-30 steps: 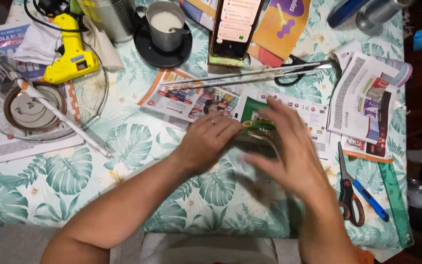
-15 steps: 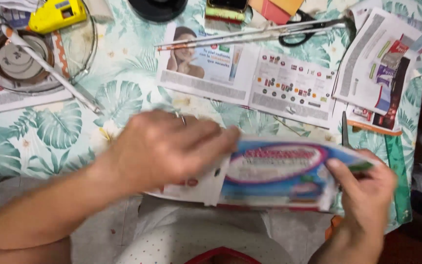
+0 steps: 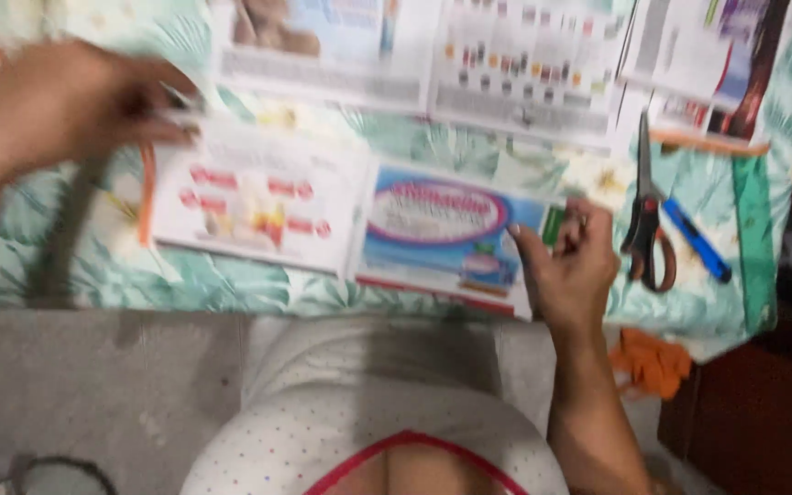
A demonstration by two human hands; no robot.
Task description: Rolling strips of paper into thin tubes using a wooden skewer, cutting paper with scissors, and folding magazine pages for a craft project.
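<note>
Unfolded magazine spread [image 3: 341,225] now apparently spans both hands' grip.

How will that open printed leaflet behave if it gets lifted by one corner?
The leaflet looks thin and creased down the middle, so it would probably flop and fold. It seems light; the right hand pins one edge, the left hand the other.

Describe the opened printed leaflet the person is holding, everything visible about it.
The leaflet is glossy printed paper, opened flat across the leaf-patterned tablecloth near the table's front edge. Its left panel is white with red and yellow patches; its right panel is blue with a white oval. The right hand pinches its right edge; the blurred left hand is at its upper left corner.
</note>
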